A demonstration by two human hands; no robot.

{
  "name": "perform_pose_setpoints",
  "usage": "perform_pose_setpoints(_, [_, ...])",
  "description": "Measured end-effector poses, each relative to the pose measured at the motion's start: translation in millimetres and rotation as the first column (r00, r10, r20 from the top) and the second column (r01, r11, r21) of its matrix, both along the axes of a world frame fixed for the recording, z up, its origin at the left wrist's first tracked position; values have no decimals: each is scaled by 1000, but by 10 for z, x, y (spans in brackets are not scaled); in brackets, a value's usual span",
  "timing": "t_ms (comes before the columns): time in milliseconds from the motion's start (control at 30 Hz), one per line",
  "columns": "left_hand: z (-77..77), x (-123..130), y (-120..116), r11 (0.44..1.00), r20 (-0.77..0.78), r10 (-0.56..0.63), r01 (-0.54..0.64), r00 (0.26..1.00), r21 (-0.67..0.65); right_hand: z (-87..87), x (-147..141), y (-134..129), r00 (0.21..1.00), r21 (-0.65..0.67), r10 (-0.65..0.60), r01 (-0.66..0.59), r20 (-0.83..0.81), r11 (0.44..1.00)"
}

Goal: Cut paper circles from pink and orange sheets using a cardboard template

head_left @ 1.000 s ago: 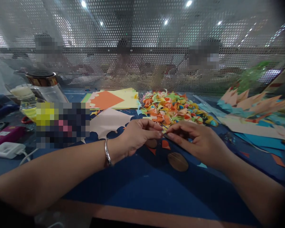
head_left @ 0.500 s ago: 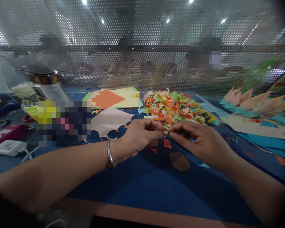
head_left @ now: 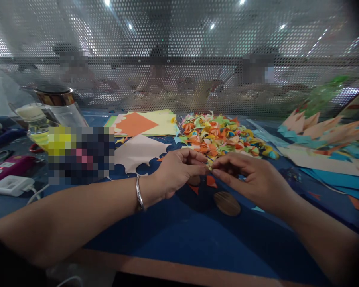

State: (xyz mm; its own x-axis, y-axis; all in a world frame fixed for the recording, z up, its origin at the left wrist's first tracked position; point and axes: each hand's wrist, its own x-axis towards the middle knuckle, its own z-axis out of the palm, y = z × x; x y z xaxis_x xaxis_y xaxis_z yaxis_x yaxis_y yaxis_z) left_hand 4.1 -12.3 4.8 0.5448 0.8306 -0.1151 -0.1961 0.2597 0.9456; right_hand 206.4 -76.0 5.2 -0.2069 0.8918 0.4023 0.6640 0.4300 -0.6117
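Note:
Both my hands meet in front of the pile of folded paper pieces (head_left: 218, 135). My left hand (head_left: 175, 171), with a silver bangle at the wrist, is closed in a pinch. Facing it, my right hand (head_left: 251, 173) pinches as well. Between the two sets of fingertips is a small pale-yellow piece of paper (head_left: 210, 166), mostly covered by the fingers. Below them a brown oval disc (head_left: 227, 203) lies on the blue table, and a second brown disc (head_left: 194, 180) is partly hidden by my left hand. An orange paper scrap (head_left: 211, 181) lies near the fingertips.
A cut pink sheet (head_left: 140, 153) and stacked coloured paper (head_left: 164, 123) lie left of the pile. Further left stand a glass jar (head_left: 62, 113) and a white adapter (head_left: 12, 186). Pointed paper shapes (head_left: 314, 127) and blue sheets (head_left: 338, 183) are at right. A perforated screen (head_left: 179, 87) stands behind.
The hands stay together with almost no movement. The fingertips have shifted very slightly around the small yellow paper piece.

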Motion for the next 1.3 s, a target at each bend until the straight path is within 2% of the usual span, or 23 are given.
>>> perform_pose_setpoints(233, [13, -4, -2, 1000, -22, -8, 8, 1000, -11, 0, -13, 10, 999, -34, -36, 36, 3, 999])
perform_pose_setpoints(467, [-17, -8, 33, 998, -10, -3, 2, 1000, -60, 13, 11, 22, 995, 7, -74, 73, 73, 997])
perform_pose_setpoints(667, [-5, -17, 34, 999, -1, 6, -6, 1000, -53, -14, -7, 17, 997, -7, -61, 62, 55, 998])
perform_pose_setpoints(767, [-13, -29, 36, 1000, -17, -8, 8, 1000, 13, 1, -12, 15, 995, 0, -59, 59, 80, 998])
perform_pose_setpoints(933, [-41, -52, 53, 969, -102, -14, 38, 995, 243, 19, 16, 31, 995, -20, -45, 47, 94, 999])
perform_pose_setpoints(1100, [7, -71, 45, 935, -191, -23, 89, 981, 342, 8, 71, 71, 982, -81, -23, 38, 188, 996])
perform_pose_setpoints(1200, [34, -91, 46, 896, -280, -84, 195, 956, 398, 12, 93, 88, 964, -141, 14, 25, 266, 990])
perform_pose_setpoints(1300, [16, -108, 50, 819, -403, -153, 344, 902, 459, 12, 94, 90, 958, -190, 18, 38, 285, 981])
